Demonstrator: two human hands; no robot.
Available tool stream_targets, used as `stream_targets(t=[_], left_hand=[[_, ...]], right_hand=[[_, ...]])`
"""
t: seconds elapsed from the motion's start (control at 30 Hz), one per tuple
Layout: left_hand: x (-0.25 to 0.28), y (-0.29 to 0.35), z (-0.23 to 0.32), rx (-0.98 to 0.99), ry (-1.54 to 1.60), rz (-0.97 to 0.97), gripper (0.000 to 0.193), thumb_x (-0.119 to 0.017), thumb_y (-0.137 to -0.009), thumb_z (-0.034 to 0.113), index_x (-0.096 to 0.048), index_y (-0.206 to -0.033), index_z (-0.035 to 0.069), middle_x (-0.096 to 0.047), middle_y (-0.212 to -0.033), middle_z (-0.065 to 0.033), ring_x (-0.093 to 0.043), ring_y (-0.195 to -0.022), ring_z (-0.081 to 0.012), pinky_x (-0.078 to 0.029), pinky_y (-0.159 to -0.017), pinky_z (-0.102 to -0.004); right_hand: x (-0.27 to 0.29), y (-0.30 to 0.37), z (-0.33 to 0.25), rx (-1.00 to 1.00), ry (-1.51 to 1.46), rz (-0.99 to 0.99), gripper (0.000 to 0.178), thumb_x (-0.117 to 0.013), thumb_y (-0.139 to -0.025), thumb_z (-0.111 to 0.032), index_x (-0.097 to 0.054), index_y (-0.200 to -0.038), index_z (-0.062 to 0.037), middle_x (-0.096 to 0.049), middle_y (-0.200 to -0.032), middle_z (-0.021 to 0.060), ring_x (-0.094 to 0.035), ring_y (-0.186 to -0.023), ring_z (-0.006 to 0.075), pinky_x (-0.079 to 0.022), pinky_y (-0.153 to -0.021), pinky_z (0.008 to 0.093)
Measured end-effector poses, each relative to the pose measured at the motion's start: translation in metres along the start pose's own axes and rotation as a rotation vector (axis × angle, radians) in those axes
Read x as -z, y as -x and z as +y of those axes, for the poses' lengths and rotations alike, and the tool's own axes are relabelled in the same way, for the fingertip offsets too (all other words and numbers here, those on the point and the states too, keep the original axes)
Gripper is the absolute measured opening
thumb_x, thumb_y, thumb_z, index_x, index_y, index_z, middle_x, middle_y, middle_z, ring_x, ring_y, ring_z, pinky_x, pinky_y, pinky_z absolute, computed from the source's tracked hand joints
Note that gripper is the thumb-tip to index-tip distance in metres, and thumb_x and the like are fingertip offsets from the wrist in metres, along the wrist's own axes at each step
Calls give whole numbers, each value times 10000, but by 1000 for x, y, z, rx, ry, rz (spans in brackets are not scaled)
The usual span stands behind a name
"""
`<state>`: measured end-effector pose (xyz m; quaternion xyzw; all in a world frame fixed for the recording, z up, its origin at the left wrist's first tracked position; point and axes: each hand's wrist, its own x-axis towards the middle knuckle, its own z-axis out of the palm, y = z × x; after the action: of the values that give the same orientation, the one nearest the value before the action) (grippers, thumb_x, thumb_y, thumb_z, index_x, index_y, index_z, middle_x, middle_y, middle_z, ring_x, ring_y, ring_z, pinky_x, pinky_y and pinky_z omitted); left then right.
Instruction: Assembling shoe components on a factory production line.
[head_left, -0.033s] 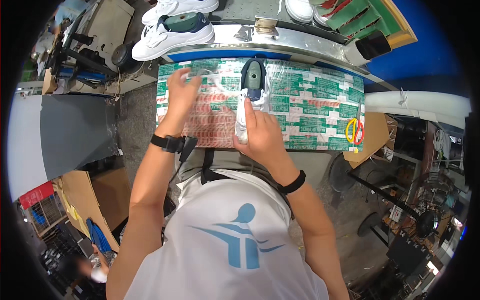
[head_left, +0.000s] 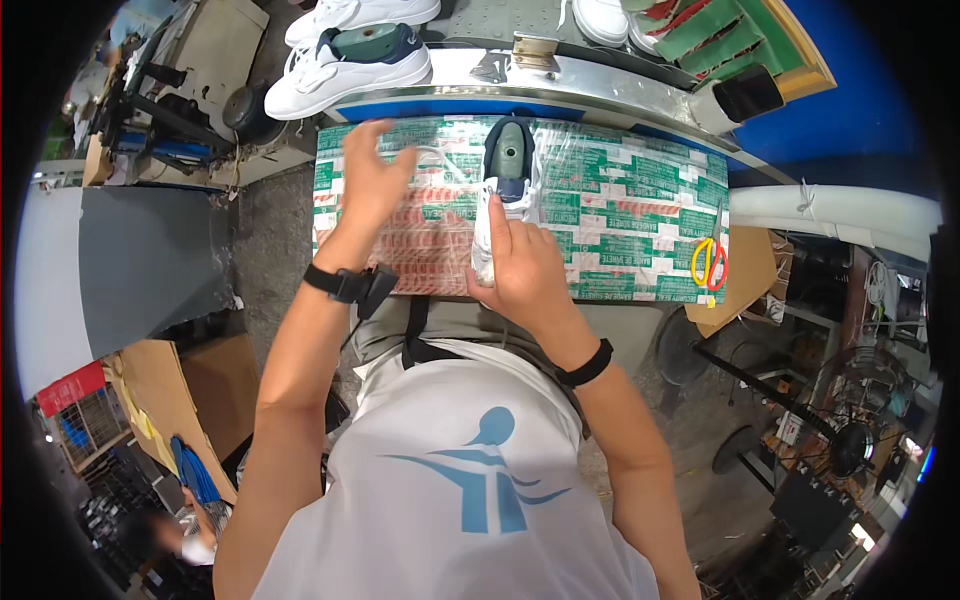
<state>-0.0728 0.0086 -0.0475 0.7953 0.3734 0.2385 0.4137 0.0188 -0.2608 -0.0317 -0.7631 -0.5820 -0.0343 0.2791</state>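
A white lace-up shoe [head_left: 482,240] with a dark navy collar lies on the table, its toe toward me. A green shoe last [head_left: 509,160] fills its opening. My right hand [head_left: 525,262] holds the shoe's front, index finger pressed on the lacing below the tongue and thumb by the toe. To the left of the shoe, my left hand [head_left: 375,185] hovers over the table with fingers and thumb apart, a little blurred. A thin white lace [head_left: 440,160] loops between this hand and the shoe; I see no clear grip on it.
Green, white and red printed tape covers the table [head_left: 630,240]. Scissors [head_left: 710,263] with yellow and red handles lie at its right end. Beyond a metal rail stand more white shoes [head_left: 350,85] and a green divided tray [head_left: 710,40]. Another person [head_left: 195,540] is at lower left.
My left hand has shifted slightly up and to the right, its fingers turned a little. My right hand and the shoe stay in place.
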Motion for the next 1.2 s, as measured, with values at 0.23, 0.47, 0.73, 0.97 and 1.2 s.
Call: stream_targets(t=[0.23,0.47,0.73,0.97,1.2], left_hand=[[-68,-50,39,-91,76,-631,737,-875,-1004,313,-586,-1628,49,-643,-1577,-207,-604,-1468,-332,-494,-1215,-421],[-74,-67,30,-43,156,-827,847,-909,-987,378,-530,-1682,77,-640,-1584,-228,-652,-1386,-288,-567,-1123,-417],[-72,-50,70,126,61,-801,1085,-923,-901,552,-444,-1700,-4,-684,-1485,-275,-720,-1298,-338,-583,-1074,-410],[-107,-40,66,169,-15,-672,1053,-859,-863,467,-414,-1609,-128,-770,-1266,-291,-777,-1182,-366,-593,-1031,-397],[-110,-39,64,114,-65,-583,836,-822,-914,327,-474,-1554,-84,-735,-1080,-170,-717,-978,-234,-583,-899,-350]], right_hand=[[23,-15,-13,-150,-195,-149,954,-905,-797,-343,-554,-1522,169,-717,-1029,218,-727,-893,380,-593,-792,489],[-16,-21,-72,-259,-592,-240,810,-859,-836,-378,-623,-1435,113,-758,-1239,312,-757,-1096,483,-615,-938,537],[44,27,-15,-409,-452,-99,890,-873,-807,-299,-576,-1573,43,-725,-1052,158,-737,-969,361,-607,-857,470],[40,12,18,-283,-273,-94,984,-889,-790,-312,-504,-1621,48,-685,-1016,150,-699,-899,337,-582,-792,468],[86,44,-20,-184,-180,-284,1038,-906,-808,-391,-471,-1608,108,-646,-1032,175,-656,-898,354,-550,-804,488]])
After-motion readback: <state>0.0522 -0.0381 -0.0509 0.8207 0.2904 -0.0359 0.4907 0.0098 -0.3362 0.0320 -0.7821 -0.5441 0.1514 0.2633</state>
